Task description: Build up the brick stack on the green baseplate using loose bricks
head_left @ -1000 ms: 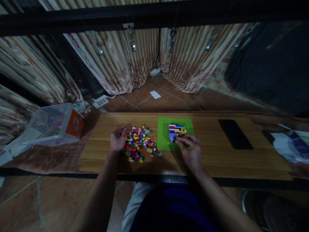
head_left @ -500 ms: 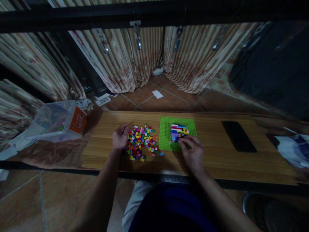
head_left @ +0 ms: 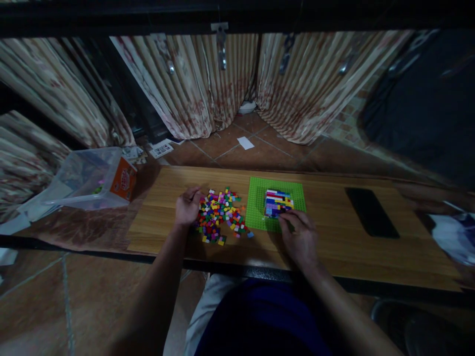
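A small block built of stacked toy bricks (head_left: pixel 273 198), in rows of several colours, sits on a green studded baseplate (head_left: pixel 256 185). At its near right corner is my right hand (head_left: pixel 300 236), thumb and forefinger pinched together against the bricks; whatever lies between the fingertips is hidden. Loose toy bricks (head_left: pixel 222 212) of many colours lie in a heap left of the baseplate. My left hand (head_left: pixel 187 206) rests at the heap's left edge with its fingers curled in, and I cannot make out what they hold.
The wooden board (head_left: pixel 334 257) carries a dark flat rectangular object (head_left: pixel 371 212) on the right. Left of the board stands a clear plastic box (head_left: pixel 92 173) with an orange label. Crumpled plastic wrapping (head_left: pixel 451 232) lies at the far right. Striped curtains (head_left: pixel 208 89) hang beyond.
The camera view has shifted slightly. Both hands keep nearly the same places, the left at the heap and the right at the block's near right corner.
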`<state>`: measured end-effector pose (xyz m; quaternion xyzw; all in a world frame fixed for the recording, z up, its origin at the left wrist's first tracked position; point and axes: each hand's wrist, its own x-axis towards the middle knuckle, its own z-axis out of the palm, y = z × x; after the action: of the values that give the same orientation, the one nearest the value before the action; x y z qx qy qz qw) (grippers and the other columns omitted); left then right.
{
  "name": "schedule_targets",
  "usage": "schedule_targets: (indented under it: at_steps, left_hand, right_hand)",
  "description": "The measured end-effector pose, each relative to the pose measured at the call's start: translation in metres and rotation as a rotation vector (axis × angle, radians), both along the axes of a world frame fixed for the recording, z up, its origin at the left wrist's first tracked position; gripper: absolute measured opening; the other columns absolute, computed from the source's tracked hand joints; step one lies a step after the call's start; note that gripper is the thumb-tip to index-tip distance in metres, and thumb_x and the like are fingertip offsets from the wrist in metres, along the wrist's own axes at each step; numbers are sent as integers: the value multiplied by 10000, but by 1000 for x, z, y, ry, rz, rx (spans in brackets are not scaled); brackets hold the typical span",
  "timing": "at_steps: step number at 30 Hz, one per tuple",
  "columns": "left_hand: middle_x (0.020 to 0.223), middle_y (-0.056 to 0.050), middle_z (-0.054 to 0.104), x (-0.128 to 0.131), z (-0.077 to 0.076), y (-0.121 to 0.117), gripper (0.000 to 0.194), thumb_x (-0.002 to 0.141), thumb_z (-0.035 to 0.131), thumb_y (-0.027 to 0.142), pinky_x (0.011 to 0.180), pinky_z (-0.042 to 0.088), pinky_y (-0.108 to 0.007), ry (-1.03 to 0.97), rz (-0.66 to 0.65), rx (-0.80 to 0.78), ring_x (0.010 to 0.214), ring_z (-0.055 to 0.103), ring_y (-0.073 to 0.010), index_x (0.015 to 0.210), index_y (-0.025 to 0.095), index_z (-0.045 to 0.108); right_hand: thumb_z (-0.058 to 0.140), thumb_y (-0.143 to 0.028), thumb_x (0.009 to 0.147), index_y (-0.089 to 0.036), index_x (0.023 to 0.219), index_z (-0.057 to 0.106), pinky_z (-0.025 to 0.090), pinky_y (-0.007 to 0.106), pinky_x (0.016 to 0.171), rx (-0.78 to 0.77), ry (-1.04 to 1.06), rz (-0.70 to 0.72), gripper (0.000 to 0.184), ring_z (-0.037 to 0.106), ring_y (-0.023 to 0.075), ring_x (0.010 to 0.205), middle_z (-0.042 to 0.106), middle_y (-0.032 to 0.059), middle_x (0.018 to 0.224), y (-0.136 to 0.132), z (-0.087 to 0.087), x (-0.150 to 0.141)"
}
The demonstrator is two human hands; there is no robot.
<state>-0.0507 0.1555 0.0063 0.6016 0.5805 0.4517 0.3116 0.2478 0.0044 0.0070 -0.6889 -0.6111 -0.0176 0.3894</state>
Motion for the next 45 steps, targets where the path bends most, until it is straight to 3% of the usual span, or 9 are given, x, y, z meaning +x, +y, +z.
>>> schedule_targets:
  at_steps: [9, 18, 26, 34, 45]
  left_hand:
    - [842, -54, 761, 0, 0, 0, 290, 836, 547, 314, 809, 546, -287, 11, -7, -8, 828, 712, -192, 1023, 140, 684]
    - [834, -48, 762, 2, 2, -2, 274, 836, 549, 300, 817, 550, -283, 0, -11, -1, 817, 708, -188, 1008, 140, 690]
    - [822, -46, 759, 2, 4, -3, 269, 842, 544, 289, 800, 553, -285, 6, -13, 2, 806, 706, -184, 1018, 140, 683]
    - [848, -50, 757, 1, -2, -1, 294, 833, 544, 304, 795, 554, -290, -28, -23, -15, 810, 705, -192, 1037, 142, 680]
    - [866, -52, 758, 1, -1, -2, 274, 836, 549, 292, 815, 554, -306, -45, -20, -23, 824, 706, -195, 1028, 150, 683]
  right_hand:
    - [562, -410, 885, -189, 816, 703, 505, 361, 774, 36, 143, -36, 271, 630, 214, 831, 671, 78, 857, 7, 11, -5]
    - [619, -470, 807, -180, 747, 691, 464, 349, 721, -53, 212, -151, 304, 625, 226, 768, 672, 79, 808, 15, 17, -4]
    - [687, -475, 717, -186, 800, 675, 437, 418, 841, -95, 173, -282, 301, 581, 275, 908, 669, 99, 879, 20, 23, -2]
    - [701, -538, 640, -178, 796, 678, 449, 400, 769, -203, 313, -310, 393, 587, 247, 813, 665, 106, 886, 29, 11, 5]
    - [760, -524, 569, -187, 754, 662, 446, 348, 704, -214, 548, -251, 396, 609, 217, 736, 687, 58, 790, 37, 3, 13]
